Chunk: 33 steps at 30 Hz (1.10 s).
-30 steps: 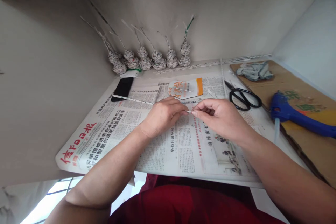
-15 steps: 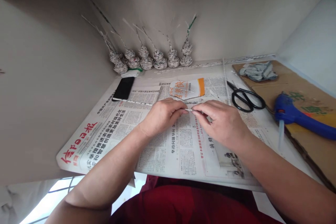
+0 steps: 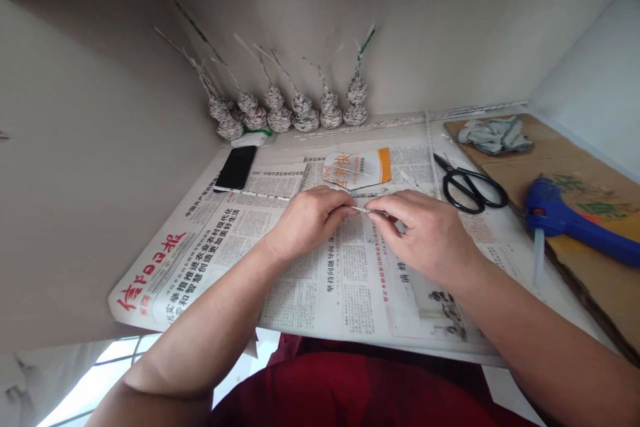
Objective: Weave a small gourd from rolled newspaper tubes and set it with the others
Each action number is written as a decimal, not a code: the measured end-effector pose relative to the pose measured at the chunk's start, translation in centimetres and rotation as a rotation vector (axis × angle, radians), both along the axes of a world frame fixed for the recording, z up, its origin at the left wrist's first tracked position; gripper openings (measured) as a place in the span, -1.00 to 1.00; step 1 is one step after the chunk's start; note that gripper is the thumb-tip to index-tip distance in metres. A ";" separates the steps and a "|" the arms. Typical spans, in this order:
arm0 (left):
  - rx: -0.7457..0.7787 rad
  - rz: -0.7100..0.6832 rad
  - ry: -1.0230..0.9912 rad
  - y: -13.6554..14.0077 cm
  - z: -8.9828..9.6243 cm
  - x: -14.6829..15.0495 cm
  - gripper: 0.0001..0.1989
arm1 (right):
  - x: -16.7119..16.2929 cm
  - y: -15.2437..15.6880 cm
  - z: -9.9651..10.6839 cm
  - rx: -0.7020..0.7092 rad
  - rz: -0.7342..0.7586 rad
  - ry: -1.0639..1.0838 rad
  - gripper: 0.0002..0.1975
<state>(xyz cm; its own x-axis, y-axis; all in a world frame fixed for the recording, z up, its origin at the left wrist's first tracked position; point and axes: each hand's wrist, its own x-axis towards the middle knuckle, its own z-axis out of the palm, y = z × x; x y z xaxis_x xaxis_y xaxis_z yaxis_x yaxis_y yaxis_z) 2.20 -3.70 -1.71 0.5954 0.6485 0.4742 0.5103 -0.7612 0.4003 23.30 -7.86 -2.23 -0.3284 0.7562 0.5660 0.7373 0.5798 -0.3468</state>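
Above the middle of the newspaper (image 3: 295, 293), my left hand (image 3: 314, 217) and my right hand (image 3: 425, 230) face each other, fingertips a short gap apart. Between them runs a thin rolled paper stick (image 3: 362, 209), pinched by thumb and fingers on both sides. The left-hand part of a printed paper stick (image 3: 260, 195) reaches out past my left hand toward the phone; whether it is the same piece I cannot tell. Just beyond my hands lies a white and orange piece of card (image 3: 367, 167) with a thin pale stick on it.
Several woven paper gourds (image 3: 305, 113) line the back wall, with long paper sticks (image 3: 380, 123) beside them. A black phone (image 3: 237, 168) lies left. On the right are black-handled scissors (image 3: 473, 190), a blue glue gun (image 3: 545, 203), cardboard (image 3: 565, 153) and a crumpled cloth (image 3: 495, 135).
Both hands keep their pinch in nearly the same place. The bit of paper stick between the fingertips looks slightly turned, and the camera view has shifted very slightly.
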 end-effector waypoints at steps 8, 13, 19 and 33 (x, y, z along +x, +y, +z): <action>-0.010 0.001 -0.020 -0.1 0.1 0.1 -0.88 | -0.2 -0.1 0.2 -0.007 0.005 0.033 -0.82; 0.003 -0.009 -0.014 -0.2 0.0 0.1 -0.87 | -0.4 -0.2 0.3 -0.037 -0.008 0.076 -0.82; 0.028 -0.021 -0.005 -0.2 0.0 0.2 -0.87 | -0.7 -0.4 0.6 -0.125 -0.024 0.162 -0.84; 0.086 -0.047 0.023 -0.3 -0.2 0.1 -0.86 | -0.6 0.1 0.8 -0.600 -0.028 0.477 -0.90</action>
